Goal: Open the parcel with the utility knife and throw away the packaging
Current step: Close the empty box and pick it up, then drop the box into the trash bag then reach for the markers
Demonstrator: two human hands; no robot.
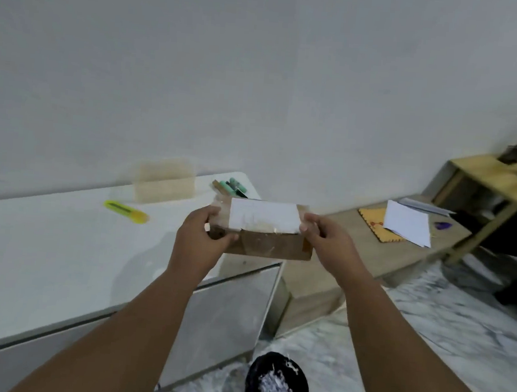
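Nearest me, a black bin point(276, 385) of shredded paper is sitting on the marble floor point(426, 335). Above it, both my hands are holding the taped cardboard parcel point(266, 231) in the air by the right end of the counter point(44, 239). My left hand point(199, 237) is gripping its left end and my right hand point(325, 242) its right end. The yellow utility knife point(126, 211) is lying on the counter, well to the left.

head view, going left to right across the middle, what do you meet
utility knife → left hand → parcel → right hand → white paper → wooden side table
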